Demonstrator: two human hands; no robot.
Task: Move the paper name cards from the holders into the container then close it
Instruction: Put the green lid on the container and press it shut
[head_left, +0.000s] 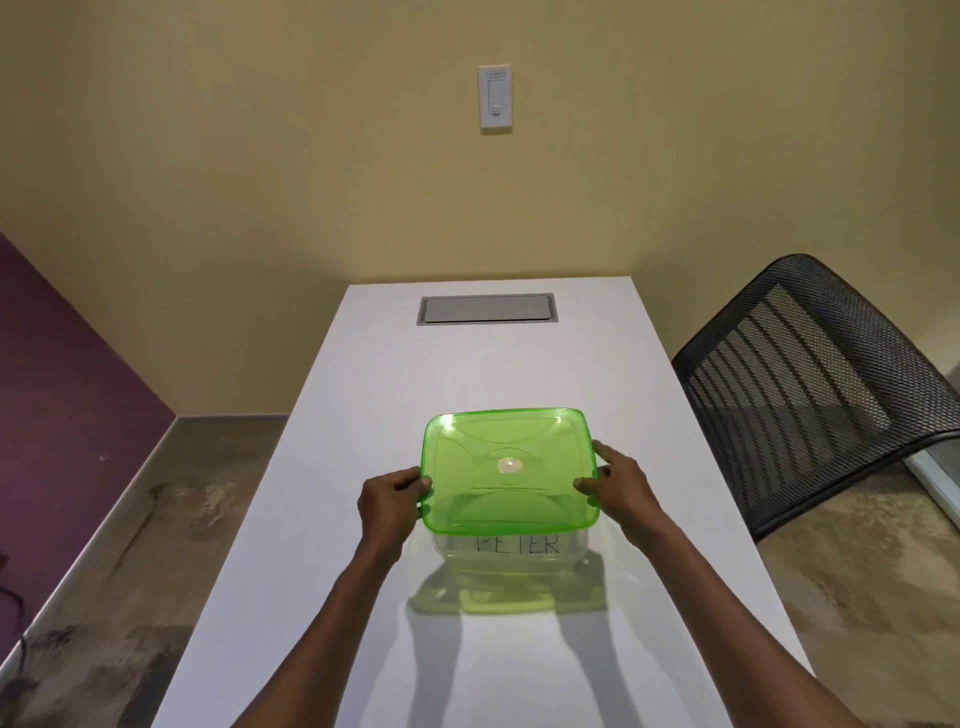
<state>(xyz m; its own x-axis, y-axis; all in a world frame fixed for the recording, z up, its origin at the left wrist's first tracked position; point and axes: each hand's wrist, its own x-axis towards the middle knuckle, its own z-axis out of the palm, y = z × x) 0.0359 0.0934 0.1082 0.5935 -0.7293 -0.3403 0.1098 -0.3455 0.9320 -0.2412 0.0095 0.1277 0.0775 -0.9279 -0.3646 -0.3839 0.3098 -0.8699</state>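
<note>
A clear plastic container (571, 552) stands on the white table (311, 519), and a translucent green square lid (509, 470) sits on top of it. Through the container's front wall a paper name card (517, 544) reading "PETER" shows. My left hand (392, 501) grips the lid's left edge with curled fingers and thumb. My right hand (615, 480) grips the lid's right edge, thumb on top. No card holders are in view.
A grey metal cable hatch (485, 309) is set into the table near its far end. A black mesh chair (821, 384) stands at the right of the table. A wall switch (496, 97) hangs on the yellow wall.
</note>
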